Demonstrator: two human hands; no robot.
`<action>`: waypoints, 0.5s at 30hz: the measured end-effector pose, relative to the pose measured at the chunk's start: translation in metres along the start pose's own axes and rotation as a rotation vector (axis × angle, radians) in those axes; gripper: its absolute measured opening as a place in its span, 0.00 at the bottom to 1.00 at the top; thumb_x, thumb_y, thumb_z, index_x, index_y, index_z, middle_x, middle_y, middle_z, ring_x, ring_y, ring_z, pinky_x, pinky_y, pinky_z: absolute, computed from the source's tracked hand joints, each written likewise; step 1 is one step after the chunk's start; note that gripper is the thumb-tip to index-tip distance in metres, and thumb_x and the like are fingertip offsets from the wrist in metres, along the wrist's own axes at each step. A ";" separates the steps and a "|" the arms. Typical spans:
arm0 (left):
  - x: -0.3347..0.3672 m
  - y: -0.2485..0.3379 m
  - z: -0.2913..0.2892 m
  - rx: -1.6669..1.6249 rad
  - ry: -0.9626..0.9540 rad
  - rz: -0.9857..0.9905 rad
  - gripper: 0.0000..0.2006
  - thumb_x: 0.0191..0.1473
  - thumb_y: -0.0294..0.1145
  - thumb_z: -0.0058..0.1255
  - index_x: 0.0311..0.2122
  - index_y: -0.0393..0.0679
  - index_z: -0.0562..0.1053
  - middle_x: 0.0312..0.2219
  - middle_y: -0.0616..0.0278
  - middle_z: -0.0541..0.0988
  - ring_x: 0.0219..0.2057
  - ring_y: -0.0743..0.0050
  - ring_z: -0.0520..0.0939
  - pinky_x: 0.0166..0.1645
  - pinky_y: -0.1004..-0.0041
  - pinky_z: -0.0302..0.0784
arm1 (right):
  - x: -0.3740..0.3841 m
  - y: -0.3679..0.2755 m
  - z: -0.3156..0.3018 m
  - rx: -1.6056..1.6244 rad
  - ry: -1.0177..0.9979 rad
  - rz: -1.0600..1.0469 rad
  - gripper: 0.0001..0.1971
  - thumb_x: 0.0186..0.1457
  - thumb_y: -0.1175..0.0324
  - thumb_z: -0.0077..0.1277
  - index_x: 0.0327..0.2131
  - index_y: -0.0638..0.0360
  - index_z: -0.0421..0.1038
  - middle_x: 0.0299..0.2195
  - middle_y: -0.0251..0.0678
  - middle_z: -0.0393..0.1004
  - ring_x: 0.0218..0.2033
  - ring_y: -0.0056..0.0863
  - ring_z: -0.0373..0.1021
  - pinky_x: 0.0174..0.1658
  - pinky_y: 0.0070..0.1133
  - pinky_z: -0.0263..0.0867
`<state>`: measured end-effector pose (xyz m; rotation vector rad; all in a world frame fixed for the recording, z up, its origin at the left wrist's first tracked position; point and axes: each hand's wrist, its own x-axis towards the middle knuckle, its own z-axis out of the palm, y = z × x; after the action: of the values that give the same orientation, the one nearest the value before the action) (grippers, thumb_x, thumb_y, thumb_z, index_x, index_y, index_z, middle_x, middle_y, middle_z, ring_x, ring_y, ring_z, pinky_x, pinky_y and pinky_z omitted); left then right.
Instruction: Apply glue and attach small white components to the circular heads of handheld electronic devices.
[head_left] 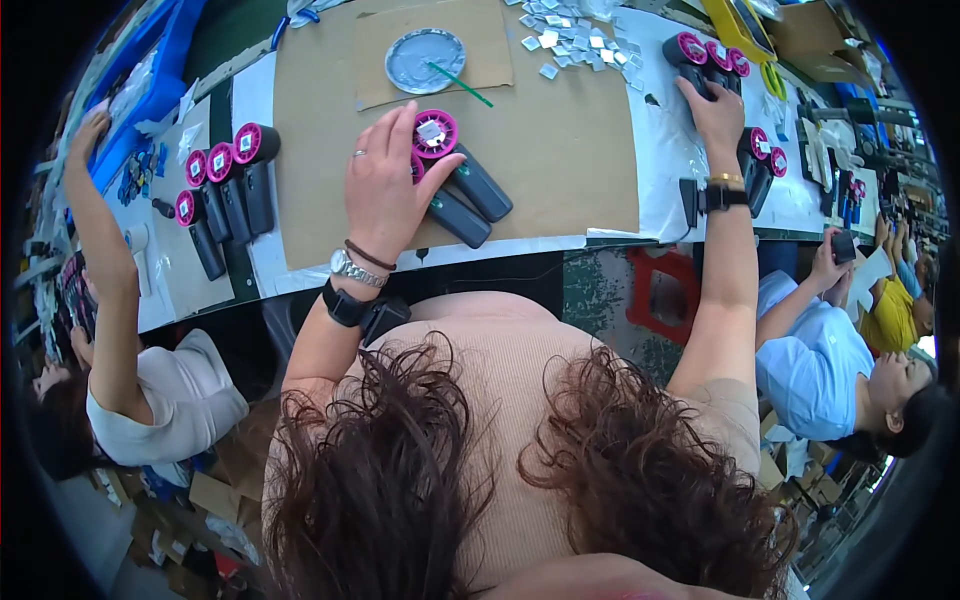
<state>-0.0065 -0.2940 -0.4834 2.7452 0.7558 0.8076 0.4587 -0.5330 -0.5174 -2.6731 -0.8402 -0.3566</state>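
My left hand [385, 185] rests on a dark handheld fan with a pink round head [436, 135], fingers curled over it; a second dark fan [458, 217] lies just beside it on the brown cardboard sheet [560, 150]. My right hand [712, 108] reaches far right and grips a dark fan from a group of pink-headed fans [708, 55] on the white tabletop. Both wrists wear black bands, and the left also carries a watch.
A round foil dish [425, 60] with a green stick lies at the back, next to several small silver squares [575, 40]. Three more fans [225, 185] lie at left, others [762, 155] at right. People work at both sides.
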 end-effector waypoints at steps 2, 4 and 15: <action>0.000 -0.001 0.003 -0.063 -0.050 -0.006 0.37 0.58 0.54 0.69 0.65 0.41 0.72 0.55 0.53 0.81 0.54 0.51 0.82 0.56 0.59 0.80 | -0.032 -0.022 -0.027 0.045 0.063 -0.037 0.38 0.51 0.33 0.68 0.50 0.60 0.86 0.54 0.55 0.81 0.52 0.48 0.80 0.59 0.36 0.74; 0.000 -0.006 0.004 -0.086 -0.075 -0.014 0.37 0.58 0.53 0.69 0.65 0.41 0.72 0.54 0.53 0.81 0.52 0.52 0.83 0.55 0.60 0.81 | -0.071 -0.052 -0.051 0.156 0.068 -0.106 0.33 0.53 0.41 0.72 0.50 0.61 0.86 0.55 0.56 0.79 0.51 0.48 0.80 0.58 0.35 0.74; 0.005 -0.081 -0.032 -0.244 -0.206 0.302 0.35 0.54 0.49 0.72 0.64 0.48 0.75 0.52 0.57 0.84 0.50 0.54 0.85 0.52 0.62 0.83 | -0.226 -0.218 -0.094 0.454 -0.284 -0.339 0.25 0.49 0.54 0.75 0.45 0.62 0.85 0.56 0.63 0.75 0.58 0.57 0.73 0.61 0.42 0.69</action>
<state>-0.0544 -0.2212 -0.4796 2.6940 0.1906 0.6057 0.1379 -0.5132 -0.4567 -2.1834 -1.2895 0.1367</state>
